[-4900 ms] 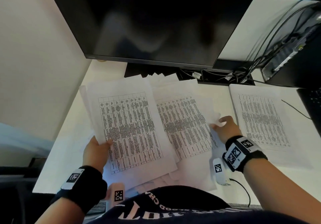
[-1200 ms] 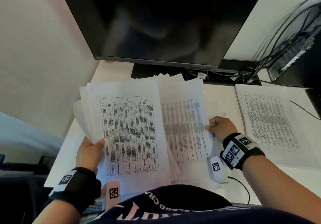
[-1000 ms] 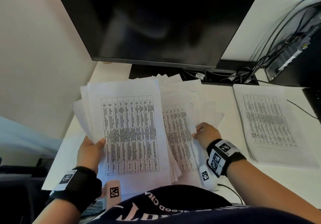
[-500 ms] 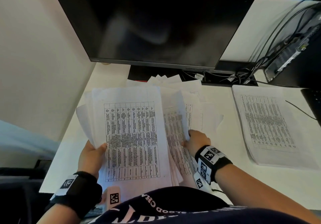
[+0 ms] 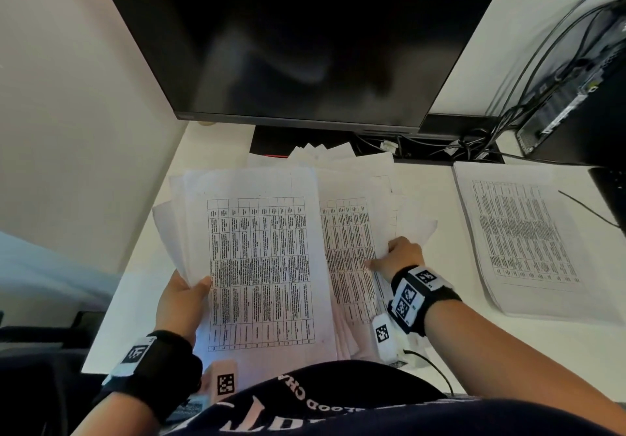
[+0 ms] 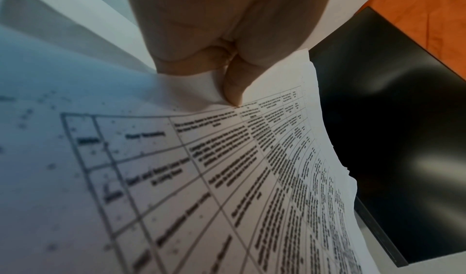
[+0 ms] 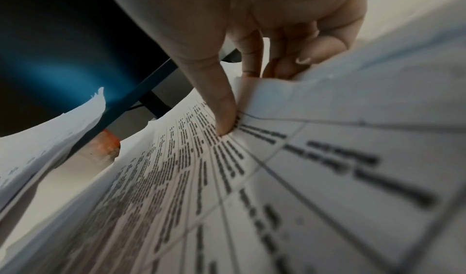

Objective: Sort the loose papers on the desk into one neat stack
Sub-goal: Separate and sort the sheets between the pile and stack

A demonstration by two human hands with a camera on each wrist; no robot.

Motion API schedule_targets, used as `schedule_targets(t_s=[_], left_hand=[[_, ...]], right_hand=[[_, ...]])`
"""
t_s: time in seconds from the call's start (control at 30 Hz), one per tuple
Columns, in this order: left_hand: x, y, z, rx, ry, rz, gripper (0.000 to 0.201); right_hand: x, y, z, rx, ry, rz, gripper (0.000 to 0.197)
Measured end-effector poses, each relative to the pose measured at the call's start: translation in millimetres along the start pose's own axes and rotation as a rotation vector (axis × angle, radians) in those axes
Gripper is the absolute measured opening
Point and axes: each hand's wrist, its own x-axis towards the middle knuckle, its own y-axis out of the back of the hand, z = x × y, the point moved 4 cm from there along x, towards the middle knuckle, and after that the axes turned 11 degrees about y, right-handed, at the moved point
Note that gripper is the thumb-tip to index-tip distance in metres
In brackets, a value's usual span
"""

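Near the front edge of the desk (image 5: 142, 303), the left hand (image 5: 181, 303) pinches a bunch of thin, bendy printed sheets (image 5: 261, 266) by their left side. The right hand (image 5: 399, 258) pinches loose sheets (image 5: 352, 249) beside them. Best to slide these flat onto the bunch, edges matched, gently so nothing creases. Farther right lies another flat pile (image 5: 521, 232).
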Motion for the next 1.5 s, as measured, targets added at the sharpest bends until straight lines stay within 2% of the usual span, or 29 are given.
schedule_targets(t_s=[0.07, 0.13, 0.2, 0.27, 0.33, 0.37, 0.5, 0.63, 0.67, 0.73, 0.8, 0.83, 0.9, 1.0, 1.07, 1.13, 1.27, 1.33, 1.37, 1.4, 1.5], left_hand=[[1.0, 1.0, 0.1, 0.004, 0.005, -0.001, 0.021], [0.7, 2.2, 1.3, 0.004, 0.002, 0.003, 0.02], [-0.5, 3.5, 4.7, -0.008, -0.008, 0.014, 0.024], [-0.8, 5.1, 9.4, -0.019, -0.02, 0.031, 0.03], [-1.3, 6.7, 15.6, -0.042, -0.036, 0.04, 0.033], [-1.2, 7.8, 18.6, -0.061, -0.045, 0.043, 0.035], [-1.1, 14.9, 31.3, -0.09, -0.082, 0.069, 0.037], [-8.6, 10.9, 47.4, 0.041, -0.135, 0.042, 0.041], [-12.8, 6.6, 53.3, 0.057, -0.154, 0.028, 0.037], [-21.6, -4.3, 65.3, 0.05, -0.19, -0.009, 0.022], [-26.1, -17.6, 73.2, 0.01, -0.194, -0.061, 0.021], [-27.6, -24.8, 76.6, -0.018, -0.191, -0.102, 0.023], [-34.9, -40.1, 84.6, -0.051, -0.19, -0.187, 0.023], [-45.6, -60.9, 95.4, -0.094, -0.17, -0.298, 0.018], [-45.1, -71.7, 97.0, -0.121, -0.141, -0.352, 0.023], [-41.7, -78.8, 96.2, -0.094, -0.146, -0.352, 0.027], [-34.7, -90.2, 88.6, -0.075, -0.171, -0.296, 0.048], [-32.0, -96.6, 80.7, -0.099, -0.139, -0.319, 0.057], [-29.0, -100.8, 73.9, -0.047, -0.116, -0.333, 0.057], [-25.7, -105.3, 65.8, 0.074, -0.094, -0.339, 0.052], [-13.9, -112.0, 43.2, 0.449, -0.048, -0.298, 0.038]], right_hand=[[2.3, -0.4, -2.5, -0.073, 0.043, 0.025, 0.044], [2.1, 0.2, -3.2, -0.019, 0.116, 0.049, 0.019], [-0.4, 6.1, -1.7, 0.091, 0.182, 0.094, 0.022], [-4.2, 18.5, 0.6, 0.226, 0.206, 0.136, 0.003], [-6.1, 30.1, 5.4, 0.339, 0.18, 0.165, 0.032], [-5.1, 36.1, 9.8, 0.39, 0.165, 0.181, 0.035], [0.4, 57.7, 26.7, 0.515, 0.135, 0.205, 0.026], [1.9, 67.9, 33.0, 0.615, 0.12, 0.208, 0.041], [1.6, 68.0, 33.0, 0.608, 0.131, 0.204, 0.042], [0.5, 66.5, 30.4, 0.595, 0.174, 0.174, 0.031], [-6.4, 67.0, 22.9, 0.616, 0.199, 0.152, 0.012], [-8.5, 66.8, 19.5, 0.668, 0.215, 0.135, 0.011], [-15.2, 66.4, 9.0, 0.757, 0.252, 0.112, 0.014], [-17.9, 61.3, -2.2, 0.751, 0.31, 0.09, 0.018], [-15.9, 56.9, -6.3, 0.733, 0.304, 0.088, 0.019], [-13.5, 51.5, -6.8, 0.73, 0.286, 0.063, 0.015], [-19.7, 48.1, -10.4, 0.82, 0.193, 0.085, 0.026], [-22.9, 40.7, -9.6, 0.763, 0.162, 0.036, 0.043], [-19.2, 33.9, -7.9, 0.652, 0.151, 0.005, 0.052], [-13.9, 26.4, -5.1, 0.5, 0.157, -0.055, 0.058], [-1.0, 12.0, 7.0, 0.086, 0.089, -0.196, 0.054]])
